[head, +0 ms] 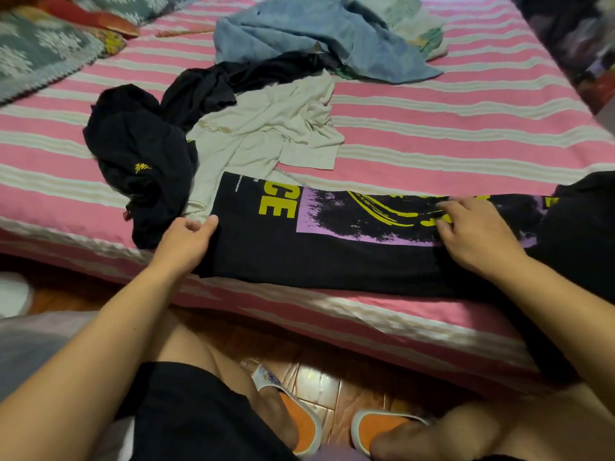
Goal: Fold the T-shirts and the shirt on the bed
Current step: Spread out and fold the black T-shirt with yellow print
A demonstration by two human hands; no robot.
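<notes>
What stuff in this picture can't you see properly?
- Printed black T-shirt, head view: its right end runs off the frame edge, and the fold leaves only "CE" of the word.
- Right hand: it covers part of the yellow print.
- Black garments: crumpled, so their shape and the small yellow logo cannot be read.
- Blue garment: bunched and cut by the top edge.
- Cream T-shirt: partly under the black clothes.

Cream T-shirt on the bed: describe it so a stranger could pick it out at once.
On the pink-striped bed, find the crumpled clothes left of centre. The cream T-shirt lies between the black garments and the black printed T-shirt. It is the only pale, plain piece there.
</notes>
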